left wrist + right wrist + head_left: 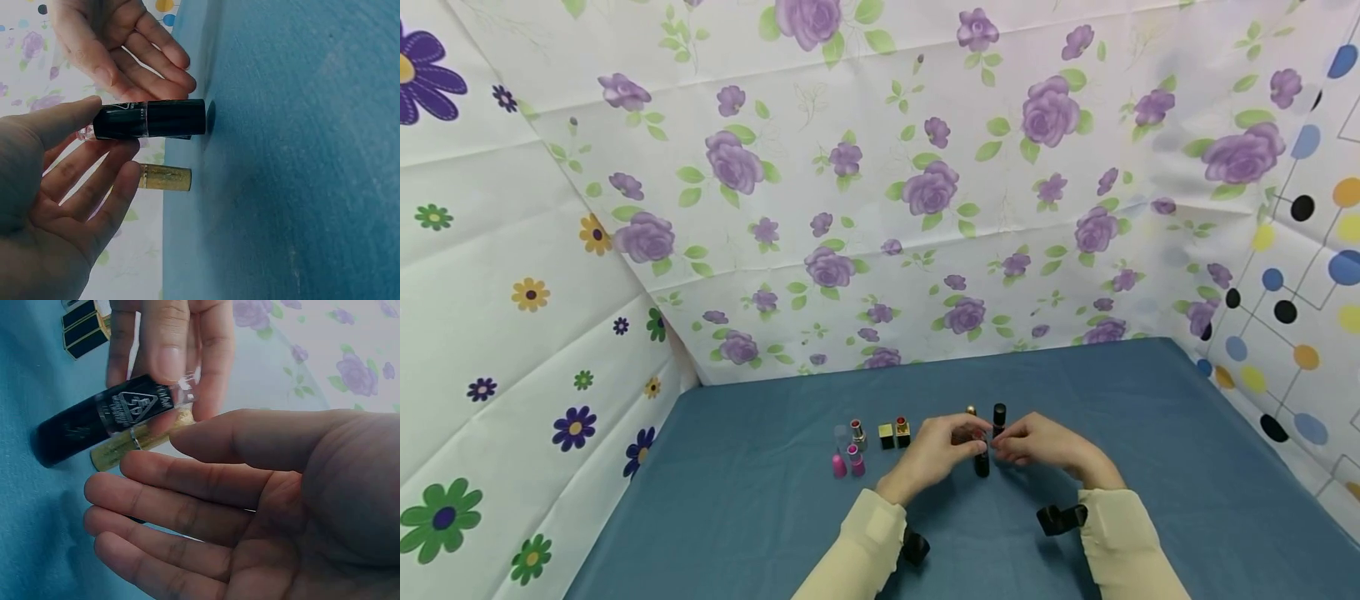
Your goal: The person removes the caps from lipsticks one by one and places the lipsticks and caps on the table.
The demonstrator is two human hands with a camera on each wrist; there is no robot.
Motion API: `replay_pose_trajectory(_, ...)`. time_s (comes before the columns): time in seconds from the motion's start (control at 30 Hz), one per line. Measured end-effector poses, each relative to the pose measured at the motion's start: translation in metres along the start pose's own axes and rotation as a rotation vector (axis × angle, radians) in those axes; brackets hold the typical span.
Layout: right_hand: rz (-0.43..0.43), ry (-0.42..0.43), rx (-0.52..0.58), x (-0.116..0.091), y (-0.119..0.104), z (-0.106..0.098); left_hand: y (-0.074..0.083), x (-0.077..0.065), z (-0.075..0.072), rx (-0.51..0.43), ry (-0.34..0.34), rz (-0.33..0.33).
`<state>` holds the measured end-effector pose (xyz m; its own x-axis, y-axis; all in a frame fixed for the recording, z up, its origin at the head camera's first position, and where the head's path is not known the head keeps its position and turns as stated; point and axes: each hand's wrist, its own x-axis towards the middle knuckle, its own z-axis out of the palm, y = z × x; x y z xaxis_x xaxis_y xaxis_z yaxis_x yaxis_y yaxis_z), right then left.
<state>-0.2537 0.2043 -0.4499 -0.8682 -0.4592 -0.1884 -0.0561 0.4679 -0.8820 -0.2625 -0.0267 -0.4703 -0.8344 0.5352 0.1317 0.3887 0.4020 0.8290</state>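
- The left hand (934,454) reaches in with its wrist bent toward the right hand, its thumb and fingertips pinching the clear upper end of a black tube (150,119); the other fingers fan out loosely.
- That black tube hangs roughly upright below the left hand's fingertips, its foot just above the blue cloth (760,533), in front of the gap between the two hands.
- The right hand (206,506) faces the left, palm turned inward, thumb apart from four gently extended fingers; it holds nothing. Its fingertips are near the black tube; whether they touch it cannot be told.
- Both forearms slant inward, the cream sleeves (868,533) ending above the wrists, a dark wrist mount (1062,518) on the inner side of the right one and another on the left.
- A second black cylinder (999,415) stands just beyond the right hand's fingertips.
- A gold tube (115,450) stands just beyond the left hand's fingers.
- To the left of the left hand, near its knuckles, are a red lipstick (902,432) in a black-and-gold case and, beside it, a gold-topped cap (887,436).
- Farther left of that hand stand a silver-cased lipstick (858,434), a clear cap (842,437), a pink lipstick (855,460) and a pink cap (839,466).
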Motion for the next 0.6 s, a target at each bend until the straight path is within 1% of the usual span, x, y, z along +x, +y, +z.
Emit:
replay_pose_trajectory(0.17,-0.011,-0.039,0.015,0.005,0.002,0.007,0.000,0.000,-0.005,-0.016,0.032,-0.001)
replay_pose_trajectory(0.37,-0.031,-0.042,0.009,0.013,0.000,0.015,0.001,0.000,-0.011,-0.031,0.112,0.008)
replay_pose_trajectory(0.47,-0.039,-0.032,0.042,0.016,-0.005,0.018,0.002,0.000,-0.015,-0.036,0.149,0.022)
replay_pose_trajectory(0.6,-0.042,-0.007,0.112,0.021,-0.010,0.021,0.004,0.001,-0.021,-0.043,0.190,0.030)
